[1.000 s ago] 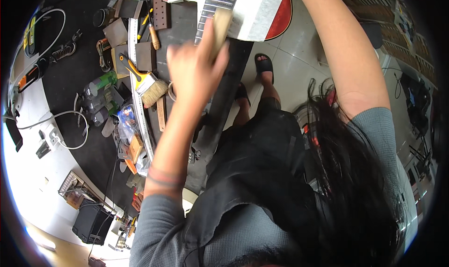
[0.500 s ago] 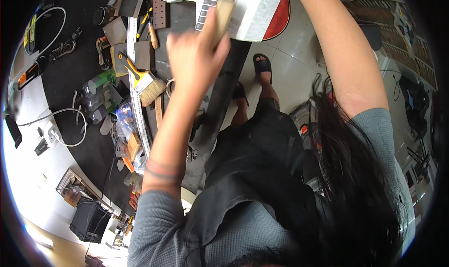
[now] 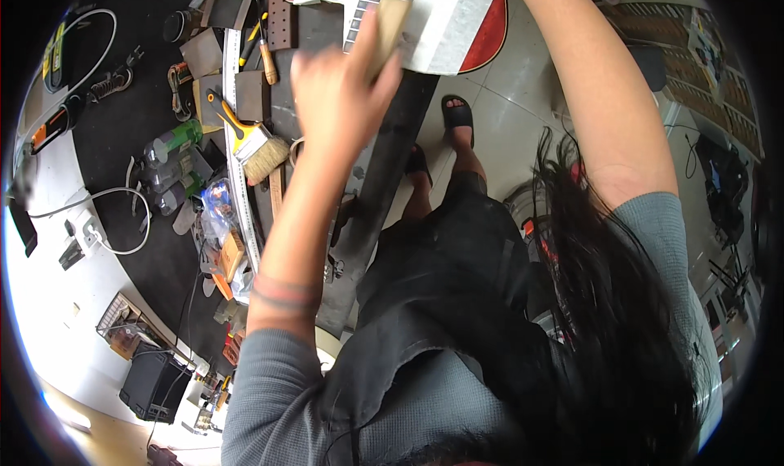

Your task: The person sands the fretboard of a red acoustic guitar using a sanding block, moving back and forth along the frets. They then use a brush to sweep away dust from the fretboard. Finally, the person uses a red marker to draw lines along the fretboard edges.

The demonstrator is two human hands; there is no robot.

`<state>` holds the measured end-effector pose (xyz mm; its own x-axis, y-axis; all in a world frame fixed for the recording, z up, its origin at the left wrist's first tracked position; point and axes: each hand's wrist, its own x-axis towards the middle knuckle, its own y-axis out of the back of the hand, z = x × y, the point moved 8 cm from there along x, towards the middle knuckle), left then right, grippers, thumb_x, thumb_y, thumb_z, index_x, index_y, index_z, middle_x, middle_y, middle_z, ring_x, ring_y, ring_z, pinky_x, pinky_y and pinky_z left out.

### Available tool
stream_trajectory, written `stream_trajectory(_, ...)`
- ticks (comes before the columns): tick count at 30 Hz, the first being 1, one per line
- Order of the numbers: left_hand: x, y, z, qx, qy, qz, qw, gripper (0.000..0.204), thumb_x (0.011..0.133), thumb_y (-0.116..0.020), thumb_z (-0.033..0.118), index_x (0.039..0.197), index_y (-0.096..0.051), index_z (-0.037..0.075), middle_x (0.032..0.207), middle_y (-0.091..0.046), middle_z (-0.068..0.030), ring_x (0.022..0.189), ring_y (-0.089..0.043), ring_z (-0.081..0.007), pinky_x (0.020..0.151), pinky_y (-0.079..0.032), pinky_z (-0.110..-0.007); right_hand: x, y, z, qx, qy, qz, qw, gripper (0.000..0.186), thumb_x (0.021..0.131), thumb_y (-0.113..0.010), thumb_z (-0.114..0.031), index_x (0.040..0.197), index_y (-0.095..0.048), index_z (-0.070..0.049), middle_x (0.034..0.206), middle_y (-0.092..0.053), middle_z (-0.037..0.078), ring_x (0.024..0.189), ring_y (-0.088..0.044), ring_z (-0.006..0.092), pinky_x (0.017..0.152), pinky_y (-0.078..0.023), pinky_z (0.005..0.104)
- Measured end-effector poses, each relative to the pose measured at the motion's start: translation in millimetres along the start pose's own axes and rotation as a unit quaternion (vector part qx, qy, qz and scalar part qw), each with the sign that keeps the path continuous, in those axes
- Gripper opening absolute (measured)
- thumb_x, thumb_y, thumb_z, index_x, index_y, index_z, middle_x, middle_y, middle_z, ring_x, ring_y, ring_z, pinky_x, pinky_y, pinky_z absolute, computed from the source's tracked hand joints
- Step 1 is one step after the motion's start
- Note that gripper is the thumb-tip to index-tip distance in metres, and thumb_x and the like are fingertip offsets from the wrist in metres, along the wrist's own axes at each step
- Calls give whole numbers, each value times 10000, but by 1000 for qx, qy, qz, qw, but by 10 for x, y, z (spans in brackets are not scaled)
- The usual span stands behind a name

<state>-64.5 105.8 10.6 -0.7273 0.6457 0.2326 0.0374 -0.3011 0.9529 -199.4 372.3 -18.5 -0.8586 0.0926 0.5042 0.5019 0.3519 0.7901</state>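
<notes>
My left hand (image 3: 339,94), slightly smeared by motion, is closed around a flat, pale tan wooden block (image 3: 394,21). The block lies along the fretboard (image 3: 359,21) of a guitar at the top of the view. White covering sheets (image 3: 445,25) hide much of the guitar's top beside the fretboard. Its red body (image 3: 488,33) shows at the right with a light edge. My right arm reaches up past the guitar's right side, and its hand lies beyond the upper edge of the view.
On the dark workbench (image 3: 367,188) lie a long metal ruler (image 3: 237,172), a wide paintbrush (image 3: 260,149) and a wooden-handled tool (image 3: 267,62). Green-tinted bottles (image 3: 175,143) and cables stand farther left. Tiled floor (image 3: 498,107) shows right of the bench.
My left hand and the block have shifted only slightly along the fretboard. My right arm stays nearly where it was.
</notes>
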Motion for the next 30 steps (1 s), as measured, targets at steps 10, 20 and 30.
stream_trajectory(10,594,53,-55,-25,28,22,999,573,944,-764,319,1441,-677,48,736,-711,-160,678,-679,-334,801,-458,-450,47,10,-88,10,4,-14,1000,420,1096,-560,-211,1485,-674,-102,1621,-573,142,1536,-482,327,1271,-371,467)
stream_trajectory(20,-954,356,-340,-39,61,-112,991,685,938,-801,323,1539,-626,45,683,-657,-90,628,-625,-247,781,-410,-391,-43,63,-8,-13,-5,-22,1000,404,1085,-590,-184,1468,-685,-94,1594,-599,148,1520,-501,339,1263,-382,461)
stream_trajectory(30,23,48,-316,-36,30,-29,998,600,968,-751,368,1497,-656,100,733,-695,-94,694,-681,-307,811,-457,-450,17,32,-56,4,13,-16,1000,402,1091,-585,-184,1470,-681,-89,1592,-598,154,1517,-503,342,1267,-381,462)
